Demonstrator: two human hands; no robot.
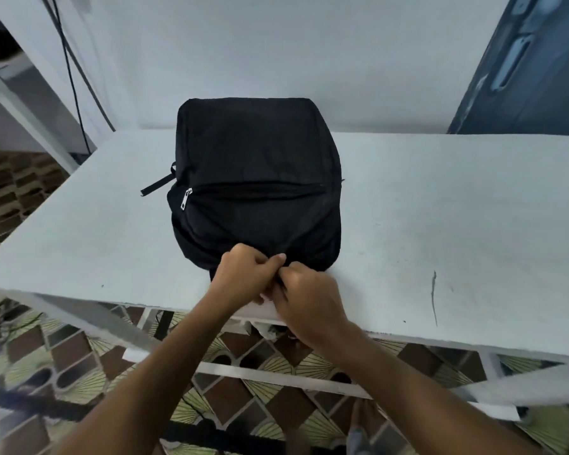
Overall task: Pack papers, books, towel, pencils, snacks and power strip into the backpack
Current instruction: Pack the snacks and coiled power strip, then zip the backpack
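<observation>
Backpack (257, 178) lies flat on the white tabletop (440, 208), centred left to right, its far end close to the wall and its near end close to the near edge. Front pocket zipper (257, 188) runs across the middle and is closed, with the metal pull (186, 198) at its left end. Contents are not visible. A black strap (156, 185) protrudes from the left side. Left hand (247, 274) and right hand (304, 295) meet at the near end of the backpack; both grips are narrow, fingers curled and pinching the black fabric there. Bare tabletop extends well to the left and right of the backpack. Patterned floor (79, 349) shows below the near edge.
</observation>
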